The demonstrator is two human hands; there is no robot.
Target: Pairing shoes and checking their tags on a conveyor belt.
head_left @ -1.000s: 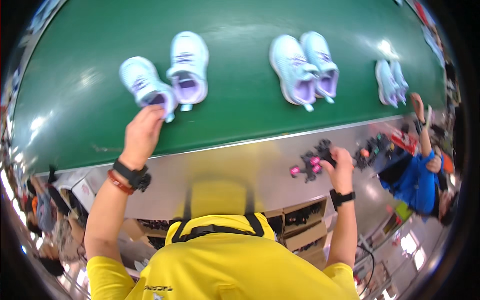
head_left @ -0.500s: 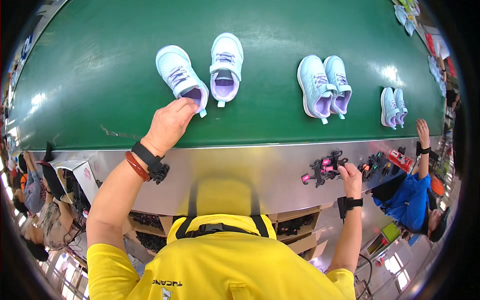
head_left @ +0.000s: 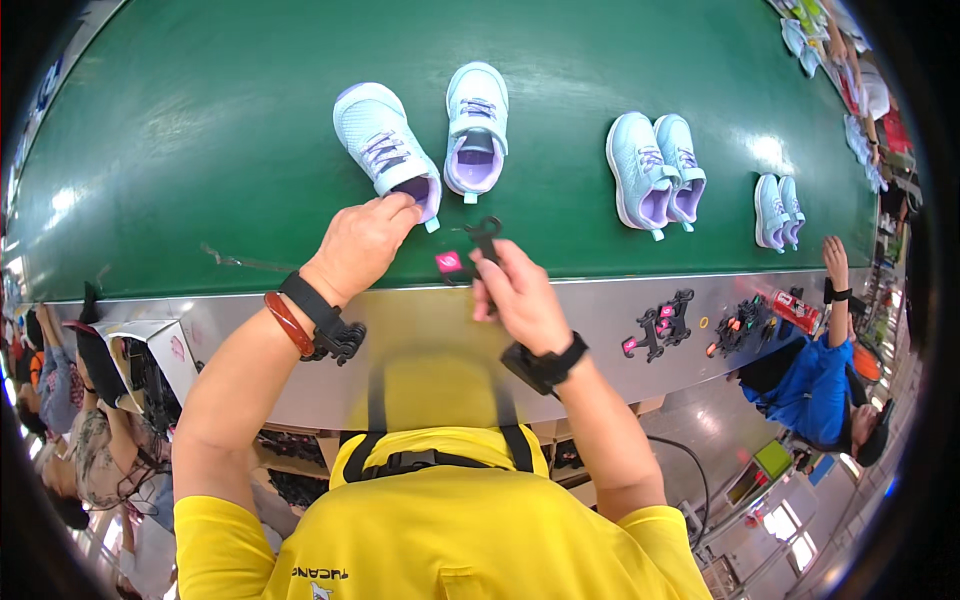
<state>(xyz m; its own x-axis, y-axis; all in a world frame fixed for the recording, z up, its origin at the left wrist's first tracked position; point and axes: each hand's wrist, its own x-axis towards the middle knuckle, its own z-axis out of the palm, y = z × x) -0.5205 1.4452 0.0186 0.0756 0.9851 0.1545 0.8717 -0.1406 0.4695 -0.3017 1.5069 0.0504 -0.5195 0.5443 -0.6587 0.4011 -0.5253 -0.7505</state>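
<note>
My left hand [head_left: 362,243] has its fingers curled on the heel of the nearest pale blue shoe [head_left: 387,150] on the green belt [head_left: 200,150]. My right hand [head_left: 520,295] is closed around a black plastic hanger [head_left: 484,240] with a pink tag [head_left: 448,262], just below the shoe's mate [head_left: 476,125]. More hangers [head_left: 660,325] lie on the steel counter [head_left: 600,310].

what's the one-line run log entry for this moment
left hand: on heel of near light-blue shoe | right hand: holds black hanger with pink tag | surface: green belt
</note>
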